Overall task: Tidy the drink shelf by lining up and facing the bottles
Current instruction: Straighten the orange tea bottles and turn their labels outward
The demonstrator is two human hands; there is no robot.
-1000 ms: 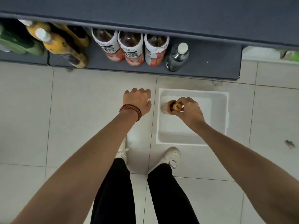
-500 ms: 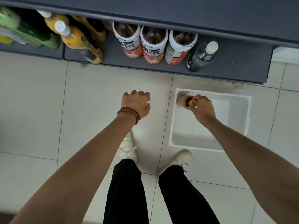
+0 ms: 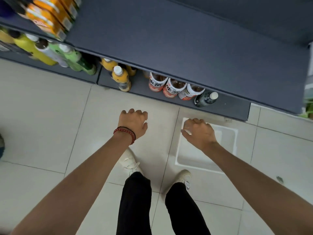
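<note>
Our left hand (image 3: 133,122) is hanging loosely curled, holding nothing. Our right hand (image 3: 199,133) is curling over the bin's (image 3: 199,165) far-left corner, and the orange-capped bottle it was gripping is no longer showing, so we cannot tell its hold. The red-labelled bottles (image 3: 174,89) are waiting at the shelf's (image 3: 233,107) front edge.

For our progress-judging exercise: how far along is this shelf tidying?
Done: three red-label bottles stand in a row at the shelf front, a dark bottle beside them. In hand: the left hand holds nothing; the right hand hovers over the bin, its grasp unclear. Left: the yellow bottles look unaligned.
</note>
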